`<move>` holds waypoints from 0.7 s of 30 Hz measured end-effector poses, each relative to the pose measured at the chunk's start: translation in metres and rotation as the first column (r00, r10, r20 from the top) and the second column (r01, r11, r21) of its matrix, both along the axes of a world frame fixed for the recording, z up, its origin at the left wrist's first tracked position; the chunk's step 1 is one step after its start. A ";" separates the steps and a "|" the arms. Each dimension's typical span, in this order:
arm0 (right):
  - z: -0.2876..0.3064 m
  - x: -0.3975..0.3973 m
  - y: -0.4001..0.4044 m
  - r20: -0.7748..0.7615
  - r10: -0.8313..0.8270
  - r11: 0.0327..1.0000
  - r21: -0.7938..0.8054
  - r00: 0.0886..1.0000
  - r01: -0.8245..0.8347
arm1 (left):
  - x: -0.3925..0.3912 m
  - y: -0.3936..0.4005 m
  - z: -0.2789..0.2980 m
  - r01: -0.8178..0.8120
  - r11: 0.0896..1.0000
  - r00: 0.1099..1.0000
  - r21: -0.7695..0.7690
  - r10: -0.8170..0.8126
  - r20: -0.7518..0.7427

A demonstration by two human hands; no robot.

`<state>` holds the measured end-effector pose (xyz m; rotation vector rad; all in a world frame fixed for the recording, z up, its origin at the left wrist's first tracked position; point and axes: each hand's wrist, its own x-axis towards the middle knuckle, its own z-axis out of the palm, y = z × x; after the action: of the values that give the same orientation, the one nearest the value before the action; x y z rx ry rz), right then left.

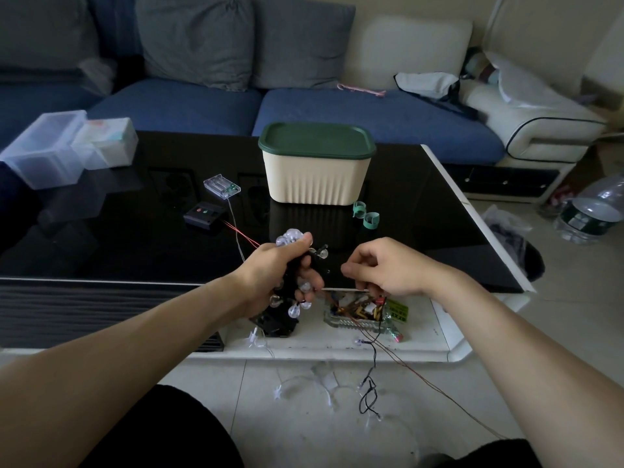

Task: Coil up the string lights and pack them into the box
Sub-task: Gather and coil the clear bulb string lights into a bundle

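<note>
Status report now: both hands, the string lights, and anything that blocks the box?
Left hand grips coiled string lights. Right hand pinches the wire, loose end on floor. Box closed, green lid on.

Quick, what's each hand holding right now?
Left hand: grips the coiled string lights.
Right hand: pinches the black wire.

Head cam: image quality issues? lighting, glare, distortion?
Head view: dim and underexposed; the glossy black table mirrors the cream box, so its surface reads poorly. Wide-angle bending curves the sofa and table edges. Clear bulbs in the left hand are low-contrast; the thin wire at the right hand barely resolves against the floor.
</note>
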<state>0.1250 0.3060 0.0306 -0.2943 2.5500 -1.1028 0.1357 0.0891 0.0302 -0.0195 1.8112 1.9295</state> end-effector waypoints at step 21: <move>0.003 0.008 -0.022 -0.054 -0.050 0.978 -0.205 0.997 0.038 | 0.002 -0.001 0.003 0.071 0.992 0.997 0.104 -0.075 0.033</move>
<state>0.1330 0.2837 0.0337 -0.3271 2.5076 -1.3954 0.1376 0.0881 0.0336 0.0446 1.6639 1.9557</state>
